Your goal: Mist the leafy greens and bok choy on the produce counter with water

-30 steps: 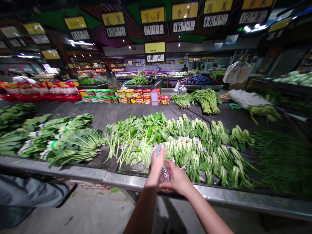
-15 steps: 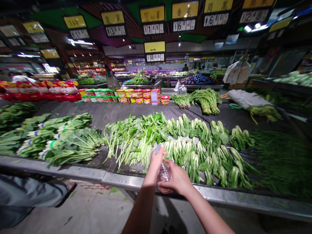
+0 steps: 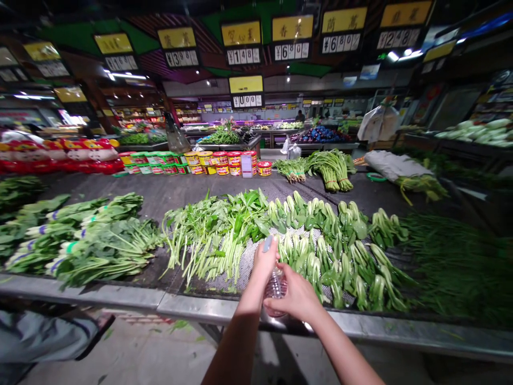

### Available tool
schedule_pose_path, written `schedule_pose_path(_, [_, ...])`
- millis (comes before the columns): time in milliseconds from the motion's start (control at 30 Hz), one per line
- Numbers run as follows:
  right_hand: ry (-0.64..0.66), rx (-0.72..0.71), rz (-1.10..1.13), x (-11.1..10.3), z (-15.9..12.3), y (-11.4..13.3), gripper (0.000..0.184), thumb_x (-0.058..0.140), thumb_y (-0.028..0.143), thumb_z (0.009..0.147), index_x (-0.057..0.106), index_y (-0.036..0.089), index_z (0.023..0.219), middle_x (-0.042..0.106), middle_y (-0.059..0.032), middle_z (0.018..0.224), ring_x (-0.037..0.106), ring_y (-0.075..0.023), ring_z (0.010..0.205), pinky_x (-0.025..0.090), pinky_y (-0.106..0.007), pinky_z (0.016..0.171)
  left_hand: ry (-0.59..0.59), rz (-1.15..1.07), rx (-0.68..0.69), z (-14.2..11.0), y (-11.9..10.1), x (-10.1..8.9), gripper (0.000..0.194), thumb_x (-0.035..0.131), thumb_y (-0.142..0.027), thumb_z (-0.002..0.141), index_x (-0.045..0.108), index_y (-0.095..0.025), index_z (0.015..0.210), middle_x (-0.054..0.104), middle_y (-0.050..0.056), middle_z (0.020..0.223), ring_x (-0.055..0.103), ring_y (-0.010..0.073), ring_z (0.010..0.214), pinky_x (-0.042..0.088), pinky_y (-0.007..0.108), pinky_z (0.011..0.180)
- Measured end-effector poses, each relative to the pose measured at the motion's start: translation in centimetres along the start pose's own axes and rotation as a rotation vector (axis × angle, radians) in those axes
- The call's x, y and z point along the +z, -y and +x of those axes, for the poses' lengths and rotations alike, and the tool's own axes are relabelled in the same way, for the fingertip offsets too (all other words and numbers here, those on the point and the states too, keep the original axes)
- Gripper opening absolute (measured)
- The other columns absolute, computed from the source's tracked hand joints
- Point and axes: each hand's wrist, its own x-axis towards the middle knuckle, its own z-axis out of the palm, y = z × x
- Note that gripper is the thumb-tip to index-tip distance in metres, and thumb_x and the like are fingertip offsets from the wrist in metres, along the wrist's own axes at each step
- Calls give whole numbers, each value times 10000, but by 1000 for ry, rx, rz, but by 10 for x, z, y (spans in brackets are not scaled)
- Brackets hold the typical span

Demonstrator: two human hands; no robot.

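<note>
A clear, pinkish ribbed spray bottle (image 3: 276,286) is between my hands, over the front edge of the vegetable stand. My left hand (image 3: 265,264) is closed round its upper part, and the grey top (image 3: 267,244) shows above the fingers. Lower down, my right hand (image 3: 295,293) wraps the bottle's body from the right side. Just beyond them lie bok choy (image 3: 320,256) in rows, with wet, shiny leaves. Loose water spinach (image 3: 216,230) spreads to the left of the bottle. Part of the bottle is hidden by my fingers.
A metal rim (image 3: 192,307) runs along the stand's front. Leafy bunches (image 3: 108,240) lie left, dark green stalks (image 3: 452,262) right. Stacked tubs (image 3: 220,163) and tied bundles (image 3: 331,168) stand behind. Price signs (image 3: 244,43) hang overhead. Someone's trouser leg (image 3: 40,334) shows lower left.
The view has turned slightly right, so the stand appears shifted left. My hands keep hold of the spray bottle, now a little further right in the picture.
</note>
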Motion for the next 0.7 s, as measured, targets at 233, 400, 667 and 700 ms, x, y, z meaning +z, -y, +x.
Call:
schedule_pose_path(233, [-9,-22,50,-5,0,-10,907,765,467,535,401,205,1323,620,-105,1156,594,-287,1036,430,-356,825,-14,-27,89,-1,-5,7,436,549,-581,766,596,-155,684,624,28,627,582,160,595,449,263,565])
schedule_pose_path(400, [-46,-52,121,-7,-1,-17,870,747,521,561,416,200,1299,622,-103,1144,590,-288,1027,439,-364,819,-1,18,163,-3,-9,10,423,540,-567,784,630,-158,724,656,62,706,612,198,693,475,295,641])
schedule_pose_path(667, [-152,-33,185,-17,-3,-29,689,756,473,563,533,179,1145,642,-86,1037,594,-257,952,445,-340,786,88,90,166,-7,-15,32,383,493,-546,811,613,-191,734,653,32,715,610,183,697,467,280,657])
schedule_pose_path(700, [-169,-22,185,-18,-4,-30,688,759,467,558,541,177,1143,647,-82,1015,599,-253,928,447,-337,775,101,92,148,-6,-16,35,388,500,-553,803,609,-188,729,648,29,702,609,180,690,464,274,649])
